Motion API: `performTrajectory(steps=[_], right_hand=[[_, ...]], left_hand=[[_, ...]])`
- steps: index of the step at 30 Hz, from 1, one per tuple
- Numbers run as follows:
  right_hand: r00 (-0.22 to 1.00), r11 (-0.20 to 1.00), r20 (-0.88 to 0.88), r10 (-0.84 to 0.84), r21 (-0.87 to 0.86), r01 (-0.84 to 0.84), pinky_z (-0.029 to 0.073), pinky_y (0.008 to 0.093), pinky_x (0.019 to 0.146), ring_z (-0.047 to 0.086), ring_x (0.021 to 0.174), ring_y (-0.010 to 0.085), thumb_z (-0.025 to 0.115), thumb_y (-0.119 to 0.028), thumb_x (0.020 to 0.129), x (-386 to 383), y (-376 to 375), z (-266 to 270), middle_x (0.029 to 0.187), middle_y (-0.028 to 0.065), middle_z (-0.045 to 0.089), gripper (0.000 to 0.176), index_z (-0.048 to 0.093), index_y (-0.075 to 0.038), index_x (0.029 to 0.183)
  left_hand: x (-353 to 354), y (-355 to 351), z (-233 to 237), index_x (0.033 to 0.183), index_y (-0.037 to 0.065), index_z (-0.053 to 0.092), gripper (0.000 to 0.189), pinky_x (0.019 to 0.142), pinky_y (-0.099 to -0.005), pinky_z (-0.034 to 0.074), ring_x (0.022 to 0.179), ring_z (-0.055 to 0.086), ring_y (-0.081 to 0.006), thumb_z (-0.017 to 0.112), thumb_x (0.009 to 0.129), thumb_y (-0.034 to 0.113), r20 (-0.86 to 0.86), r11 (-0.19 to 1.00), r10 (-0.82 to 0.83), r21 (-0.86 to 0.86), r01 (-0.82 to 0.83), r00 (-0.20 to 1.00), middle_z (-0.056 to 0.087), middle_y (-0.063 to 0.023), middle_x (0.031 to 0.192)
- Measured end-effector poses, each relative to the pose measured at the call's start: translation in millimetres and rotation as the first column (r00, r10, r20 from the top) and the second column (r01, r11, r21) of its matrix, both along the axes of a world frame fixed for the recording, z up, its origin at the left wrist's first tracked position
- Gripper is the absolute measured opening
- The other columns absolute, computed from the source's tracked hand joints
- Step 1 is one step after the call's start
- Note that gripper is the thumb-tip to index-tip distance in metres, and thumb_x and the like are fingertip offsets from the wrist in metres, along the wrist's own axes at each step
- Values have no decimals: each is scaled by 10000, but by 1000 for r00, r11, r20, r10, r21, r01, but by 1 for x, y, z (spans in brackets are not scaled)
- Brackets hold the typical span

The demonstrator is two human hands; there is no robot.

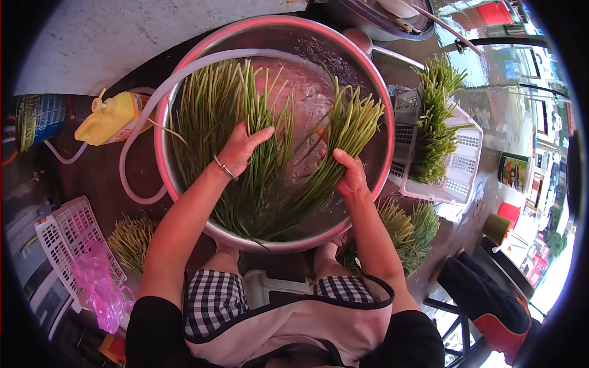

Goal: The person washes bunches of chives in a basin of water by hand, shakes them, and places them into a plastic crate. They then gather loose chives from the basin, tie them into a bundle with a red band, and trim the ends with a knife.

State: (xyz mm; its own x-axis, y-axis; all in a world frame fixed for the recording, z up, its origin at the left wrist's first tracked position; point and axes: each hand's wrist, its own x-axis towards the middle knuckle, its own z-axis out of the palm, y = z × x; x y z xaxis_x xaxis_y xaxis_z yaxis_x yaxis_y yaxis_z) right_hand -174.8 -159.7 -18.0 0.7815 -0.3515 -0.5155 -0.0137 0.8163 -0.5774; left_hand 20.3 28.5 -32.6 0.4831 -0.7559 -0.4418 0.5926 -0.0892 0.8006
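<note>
A wide metal basin [388, 132] of water stands before me, with long green garlic chives [211, 104] filling its left side. My left hand [239, 152], a bangle at its wrist, is closed around part of that mass; its thumb points right and its fingers are hidden among the stalks. A separate bunch of garlic chives [359, 119] fans out on the right, with my right hand [350, 175] wrapped round it, thumb on top. The leafy ends of both bunches trail together toward the near rim. A pale hose [184, 72] runs over the rim into the water.
White crates stand at right [469, 153] and left [83, 230]; the right one carries more chives [437, 122]. Further bundles lie at left [132, 239] and right [405, 230] on the floor. A yellow jug [110, 119] and a pink plastic bag [101, 282] are leftward.
</note>
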Motion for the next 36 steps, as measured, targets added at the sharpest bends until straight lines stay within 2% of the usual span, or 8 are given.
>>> performTrajectory(steps=[8,12,20,21,26,29,31,36], right_hand=[[977,994,-186,101,-21,-107,586,349,790,672,914,185,721,-94,845,-6,14,-16,1123,98,667,458,553,-34,1268],[982,990,-137,133,-26,-138,578,347,824,677,935,196,718,-63,851,11,20,-13,1094,85,666,455,544,-28,1270],[973,978,113,200,32,-205,469,408,1018,586,1176,289,806,-344,745,7,-8,36,1337,146,568,843,422,-8,1417],[969,976,119,218,-42,-215,457,389,1025,582,1183,274,815,-247,762,11,-11,52,1335,152,571,845,382,4,1442],[892,523,-72,447,-787,-326,487,348,940,633,1064,234,773,-20,777,40,-27,107,1157,110,671,515,589,3,1257],[864,130,-230,448,-939,-317,495,378,918,650,1028,281,779,-28,737,57,-38,99,1038,121,691,468,634,-57,1182],[897,78,-232,377,-957,-280,498,405,909,647,1010,317,759,-29,738,60,-37,55,1035,123,689,434,640,-69,1154],[950,-217,-261,172,-951,-221,503,442,866,647,970,350,696,-21,755,52,-24,-48,1017,106,691,387,644,-101,1131]], left_hand=[[-12,-10,3,1388,27,465,521,1039,-327,402,1156,534,-147,642,905,108,154,993,-101,75,91,983,566,-46,1291],[-7,-16,-13,1379,16,479,519,1020,-336,433,1145,561,-160,631,886,77,-39,978,-191,72,194,981,581,-62,1284],[10,-7,49,1372,-7,485,604,1001,-340,460,1142,598,-199,723,832,120,-385,936,-297,-301,185,874,611,-105,1269],[12,-10,61,1357,1,504,610,986,-333,462,1118,604,-189,751,815,133,-181,923,-324,-276,268,929,624,-96,1252],[19,-39,104,1255,14,593,615,900,-320,484,967,632,-154,862,724,167,618,864,-352,-74,498,703,695,-95,1094],[23,-48,89,1203,87,640,511,835,-367,509,948,671,-289,819,747,230,693,880,-415,142,452,590,700,-157,1022],[21,-51,58,1126,115,682,368,756,-356,506,873,664,-257,767,774,179,744,835,-541,418,358,392,678,-181,935],[10,-52,-17,1005,111,709,275,702,-413,500,823,642,-317,714,753,221,962,963,-256,245,115,98,655,-144,781]])
